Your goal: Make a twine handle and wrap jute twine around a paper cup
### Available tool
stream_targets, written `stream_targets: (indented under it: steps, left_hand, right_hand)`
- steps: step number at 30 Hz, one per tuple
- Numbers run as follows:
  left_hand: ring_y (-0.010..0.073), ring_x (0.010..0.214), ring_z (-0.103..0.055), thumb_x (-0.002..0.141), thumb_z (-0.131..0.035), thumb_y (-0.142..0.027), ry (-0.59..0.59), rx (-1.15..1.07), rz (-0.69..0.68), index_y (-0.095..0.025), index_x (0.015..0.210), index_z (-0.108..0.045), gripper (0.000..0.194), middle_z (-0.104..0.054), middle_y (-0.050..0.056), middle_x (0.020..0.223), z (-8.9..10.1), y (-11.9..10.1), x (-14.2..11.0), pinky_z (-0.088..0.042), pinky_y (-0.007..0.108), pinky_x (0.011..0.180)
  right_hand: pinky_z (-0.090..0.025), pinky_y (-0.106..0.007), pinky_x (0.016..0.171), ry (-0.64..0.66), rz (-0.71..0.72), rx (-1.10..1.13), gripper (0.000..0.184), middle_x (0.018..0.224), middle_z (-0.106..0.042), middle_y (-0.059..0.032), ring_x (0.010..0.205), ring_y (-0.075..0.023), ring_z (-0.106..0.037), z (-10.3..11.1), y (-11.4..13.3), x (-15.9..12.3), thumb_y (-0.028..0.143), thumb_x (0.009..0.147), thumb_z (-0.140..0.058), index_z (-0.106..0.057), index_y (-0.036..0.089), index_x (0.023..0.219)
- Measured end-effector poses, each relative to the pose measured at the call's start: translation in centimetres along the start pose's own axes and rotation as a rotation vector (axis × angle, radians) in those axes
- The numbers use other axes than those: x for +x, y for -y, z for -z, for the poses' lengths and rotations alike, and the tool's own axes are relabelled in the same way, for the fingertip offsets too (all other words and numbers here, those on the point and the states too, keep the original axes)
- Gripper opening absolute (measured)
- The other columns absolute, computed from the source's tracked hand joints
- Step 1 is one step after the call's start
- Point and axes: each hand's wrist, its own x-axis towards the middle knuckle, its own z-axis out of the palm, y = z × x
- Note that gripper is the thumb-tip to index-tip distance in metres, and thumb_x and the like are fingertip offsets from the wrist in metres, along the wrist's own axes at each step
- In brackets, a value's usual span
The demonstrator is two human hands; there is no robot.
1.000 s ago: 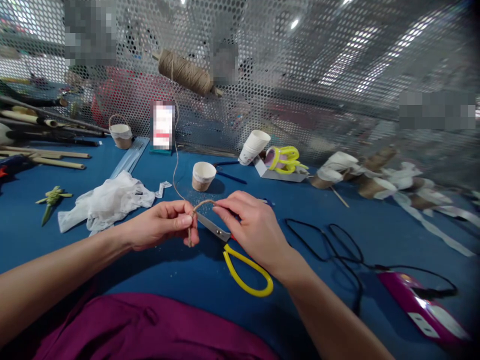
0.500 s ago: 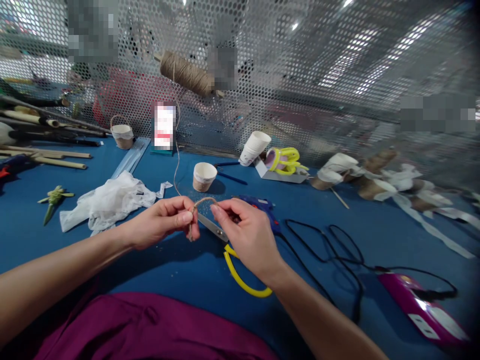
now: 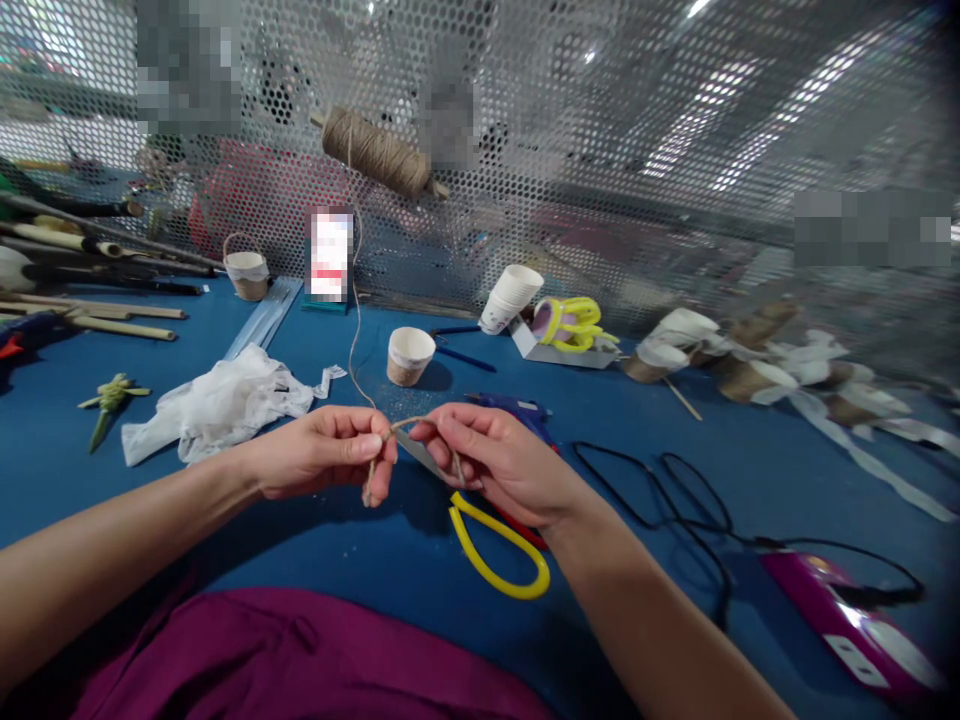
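Observation:
Jute twine [image 3: 410, 424] runs between my two hands in a short stretch. My left hand [image 3: 330, 450] pinches it between thumb and fingers, with a short end hanging below. From there the strand climbs to a twine spool [image 3: 379, 153] hung against the mesh. Closed on the same twine, my right hand [image 3: 499, 450] has a piece dangling by its fingers. Under that hand lie scissors with yellow handles [image 3: 501, 560], their blades partly hidden. Just beyond my hands stands a paper cup [image 3: 409, 358] wrapped in brown twine.
White lace [image 3: 225, 405] lies left beside a small green woven figure [image 3: 111, 405]. At the back are a cup with a handle [image 3: 247, 275], stacked paper cups [image 3: 511, 298] and yellow tape [image 3: 574, 323]. A blue glue gun [image 3: 517, 408], black cable and purple power strip [image 3: 847, 620] are right.
My right hand has turned palm-upward and its fingers have shifted on the twine. The twine's arch has flattened into a straighter stretch. More of the scissor handles shows.

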Motion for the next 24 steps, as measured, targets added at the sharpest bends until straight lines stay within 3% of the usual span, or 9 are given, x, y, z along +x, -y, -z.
stream_targets:
  steps: [3, 8, 13, 24]
  left_hand:
    - [0.0101, 0.055, -0.056, 0.078, -0.063, -0.033, 0.037, -0.009, 0.019, -0.013, 0.084, -0.061, 0.021, -0.064, 0.002, 0.061, 0.0, 0.0, -0.1, -0.039, 0.022, 0.055]
    - [0.0099, 0.054, -0.055, 0.078, -0.062, -0.034, 0.075, 0.002, 0.073, -0.013, 0.08, -0.061, 0.021, -0.063, 0.001, 0.059, -0.1, 0.0, -0.2, -0.038, 0.022, 0.056]
    - [0.0104, 0.054, -0.056, 0.076, -0.065, -0.033, 0.089, -0.035, 0.068, -0.012, 0.076, -0.06, 0.021, -0.063, 0.002, 0.059, -0.4, 0.4, -0.1, -0.039, 0.022, 0.056]
    - [0.0088, 0.053, -0.054, 0.076, -0.066, -0.03, 0.03, -0.103, -0.07, -0.012, 0.074, -0.059, 0.019, -0.064, 0.001, 0.059, -1.1, 0.8, 0.0, -0.039, 0.02, 0.056]
  right_hand:
    - [-0.023, -0.015, 0.037, 0.068, -0.063, 0.065, 0.016, 0.06, -0.053, 0.0046, 0.041, -0.0008, -0.031, 0.1, 0.0, 0.0, 0.029, 0.072, -0.065, -0.065, 0.015, 0.079]
    - [-0.017, -0.014, 0.034, 0.112, -0.112, 0.112, 0.024, 0.054, -0.053, 0.0038, 0.037, -0.0003, -0.031, 0.1, -0.1, -0.1, 0.036, 0.077, -0.06, -0.066, 0.013, 0.072]
    - [-0.016, -0.013, 0.034, 0.178, -0.198, 0.28, 0.021, 0.048, -0.05, 0.0054, 0.034, 0.0015, -0.028, -0.4, -0.8, 0.1, 0.031, 0.073, -0.066, -0.063, 0.012, 0.065]
    - [-0.017, -0.011, 0.033, 0.218, -0.135, 0.489, 0.026, 0.046, -0.051, 0.0048, 0.032, 0.0018, -0.031, -1.1, -1.6, -0.1, 0.034, 0.072, -0.068, -0.06, 0.012, 0.062]
